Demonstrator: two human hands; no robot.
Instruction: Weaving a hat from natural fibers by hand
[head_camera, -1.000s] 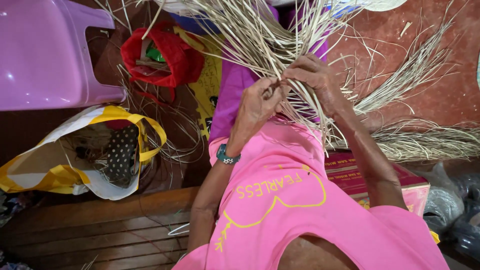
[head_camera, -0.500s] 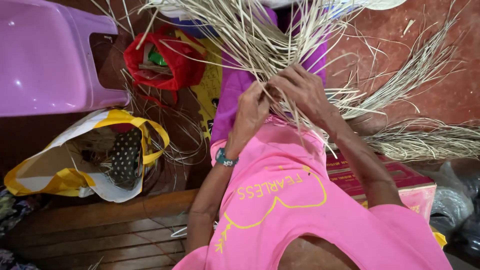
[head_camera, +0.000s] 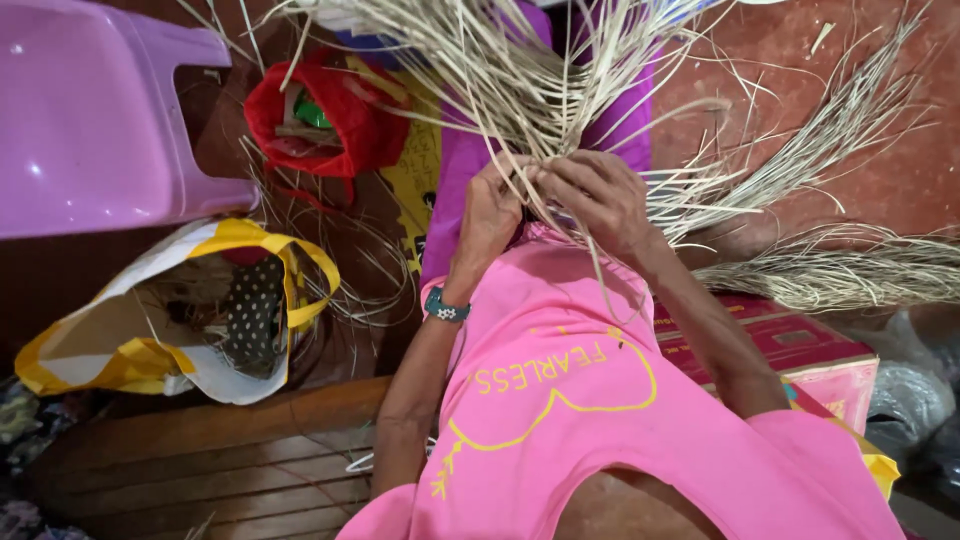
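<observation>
Both hands have drifted slightly lower in my view since the earlier frame. I see the left hand (head_camera: 490, 215) and right hand (head_camera: 597, 197) pinched closed on the bundle of pale dried straw strips (head_camera: 520, 80), above the pink shirt (head_camera: 590, 400), beside the red mesh bag (head_camera: 320, 120).

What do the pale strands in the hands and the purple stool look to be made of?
Pale strands: likely dried plant fibre such as straw or palm leaf; matte, thin, flat, splaying stiffly. Purple stool: probably moulded plastic; smooth, glossy, with light spots on it. Both the left hand and right hand grip the strands.
</observation>
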